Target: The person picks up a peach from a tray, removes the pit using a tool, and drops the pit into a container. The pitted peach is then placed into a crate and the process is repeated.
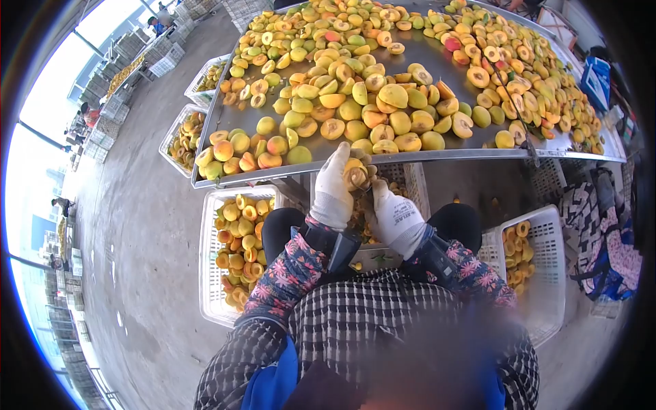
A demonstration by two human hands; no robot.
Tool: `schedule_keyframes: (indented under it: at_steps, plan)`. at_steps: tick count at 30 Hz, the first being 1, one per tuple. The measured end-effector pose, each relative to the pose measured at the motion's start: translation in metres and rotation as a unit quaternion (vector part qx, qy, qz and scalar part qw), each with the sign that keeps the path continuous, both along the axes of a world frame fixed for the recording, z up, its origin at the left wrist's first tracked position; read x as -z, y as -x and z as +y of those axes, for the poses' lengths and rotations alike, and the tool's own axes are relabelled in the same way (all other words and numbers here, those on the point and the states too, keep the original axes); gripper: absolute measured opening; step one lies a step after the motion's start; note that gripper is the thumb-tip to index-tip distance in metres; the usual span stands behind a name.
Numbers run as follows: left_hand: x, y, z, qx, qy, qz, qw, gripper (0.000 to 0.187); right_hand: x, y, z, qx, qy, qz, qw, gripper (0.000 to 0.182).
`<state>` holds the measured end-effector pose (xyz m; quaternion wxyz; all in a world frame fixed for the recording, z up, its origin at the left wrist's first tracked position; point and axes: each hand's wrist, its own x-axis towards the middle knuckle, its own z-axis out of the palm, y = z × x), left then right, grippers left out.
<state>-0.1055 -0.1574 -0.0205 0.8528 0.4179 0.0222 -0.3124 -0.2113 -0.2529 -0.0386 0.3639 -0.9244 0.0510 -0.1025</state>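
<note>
My left hand (333, 191), in a white glove, grips a yellow peach half (354, 175) just below the near edge of the metal table (437, 156). The cut face of the fruit points up toward me. Close by on the right is my right hand (398, 220), also gloved in white. Its fingers are curled in toward the peach half, and what they hold is too small and hidden to name. Right beyond both hands lies a heap of halved peaches (333, 128) on the tabletop. Beneath the hands, a crate (417, 186) contains more halves.
A white crate (210, 273) of peach halves stands left of my knees. Another white crate (549, 256), partly filled, stands on the right. Two smaller crates sit by the table's left side. Stacked crates and other people are far off left; a blue bag (596, 83) is at right.
</note>
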Motion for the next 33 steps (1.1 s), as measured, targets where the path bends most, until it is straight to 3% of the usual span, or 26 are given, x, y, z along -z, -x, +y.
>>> schedule_keyframes:
  at_steps: [2, 5, 6, 11, 13, 16, 19, 23, 27, 30, 33]
  plan:
    - [0.007, 0.006, -0.003, -0.025, 0.035, -0.019, 0.999, 0.034, 0.008, 0.002, 0.004, -0.014, -0.108, -0.025, 0.994, 0.033]
    - [-0.005, 0.015, -0.005, -0.058, -0.021, -0.085, 0.995, 0.036, 0.011, 0.0, 0.002, -0.022, -0.099, -0.015, 0.995, 0.03]
    - [-0.001, 0.011, -0.003, -0.018, -0.026, -0.092, 0.995, 0.038, 0.002, 0.0, -0.003, -0.023, -0.069, 0.047, 0.996, 0.032]
    - [-0.002, -0.011, 0.008, 0.104, -0.097, -0.093, 0.985, 0.047, 0.009, 0.004, -0.018, -0.1, -0.051, -0.032, 0.993, 0.032]
    - [0.007, -0.009, 0.006, 0.066, -0.059, -0.125, 0.988, 0.053, 0.015, 0.003, -0.017, -0.129, -0.027, -0.049, 0.99, 0.031]
    - [0.011, -0.002, 0.001, -0.014, -0.061, -0.162, 0.985, 0.058, 0.016, 0.001, -0.018, -0.12, -0.11, -0.018, 0.986, 0.029]
    - [0.005, -0.008, 0.008, 0.101, -0.136, -0.143, 0.975, 0.06, 0.009, 0.002, -0.025, -0.131, -0.053, 0.001, 0.99, 0.028]
    - [0.015, -0.018, 0.006, 0.151, -0.124, -0.087, 0.977, 0.059, 0.024, 0.007, -0.019, -0.12, -0.115, 0.015, 0.986, 0.033]
    - [0.022, -0.011, -0.001, 0.076, -0.066, -0.067, 0.993, 0.058, 0.03, 0.006, -0.007, -0.102, -0.44, 0.095, 0.887, 0.03]
    - [0.025, -0.007, -0.008, 0.032, -0.043, -0.004, 0.999, 0.051, 0.021, 0.007, -0.007, -0.081, -0.536, 0.145, 0.828, 0.027]
    - [0.015, -0.003, -0.011, 0.02, -0.029, 0.053, 0.998, 0.048, 0.018, 0.009, -0.011, -0.069, -0.684, 0.187, 0.702, 0.021]
